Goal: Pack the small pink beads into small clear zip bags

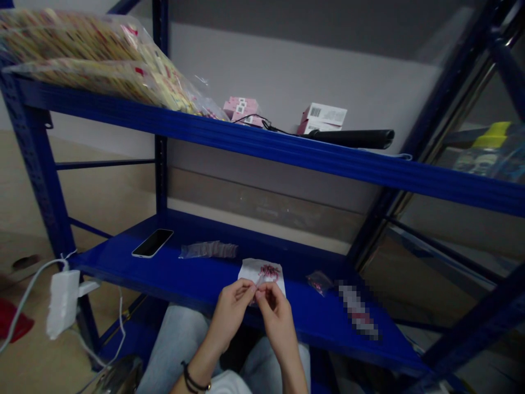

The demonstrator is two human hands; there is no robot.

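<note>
Lying on blue shelf point(188, 276) | white paper point(249, 270) (fingers point(243, 284) at edge) | grey wall point(266, 65)

A blue metal rack point(33, 158) is standing before a pale grey wall point(266, 65), its upper shelf point(279, 148) stretching from left to right above a lower blue shelf point(197, 280), while tan floor point(39, 364) is showing at near left and dim light is falling over everything.

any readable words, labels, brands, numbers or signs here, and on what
None can be read.
White-and-pink cardboard box: barcode and print, too small.
Stacked pink cardboard boxes: white labels, too small.
Clear plastic bags of yellowish packets: red marks, too blurred.
Flat white-and-red item: pixelated.
</note>
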